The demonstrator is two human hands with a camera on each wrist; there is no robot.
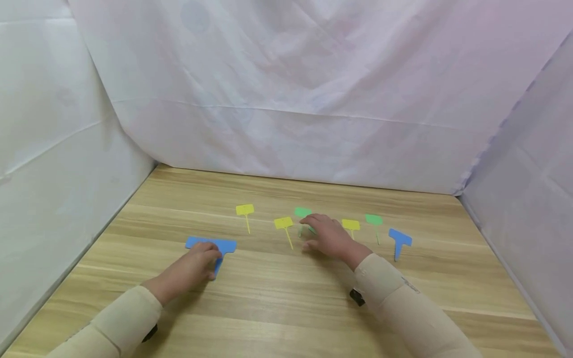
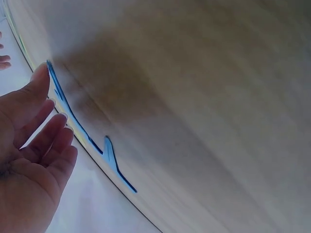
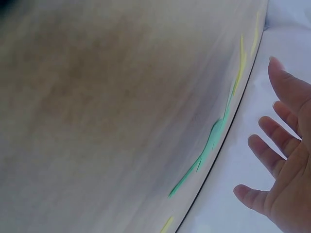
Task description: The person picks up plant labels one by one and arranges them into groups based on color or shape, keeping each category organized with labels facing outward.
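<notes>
A large blue T-shaped plant label point(image 1: 227, 245) lies on the table at the left, its stem towards the front. My left hand point(image 1: 193, 266) is over it and covers part of it, fingers loosely bent; in the left wrist view, the thumb point(image 2: 40, 80) appears at the end of the blue label point(image 2: 80, 127), and contact is unclear. Over a green plant label point(image 1: 303, 212) is my right hand point(image 1: 331, 238), its fingers spread and partly hiding it. In the right wrist view, the right hand point(image 3: 286, 160) holds nothing, apart from the green label point(image 3: 214, 136).
Yellow plant labels point(image 1: 283, 223) lie left and right of the right hand, one yellow label point(image 1: 244, 209) farther left. To the right are another green label point(image 1: 374, 219) and a smaller blue label point(image 1: 400, 237). White cloth point(image 1: 286, 139) encloses the wooden table point(image 1: 277, 308) at back and sides.
</notes>
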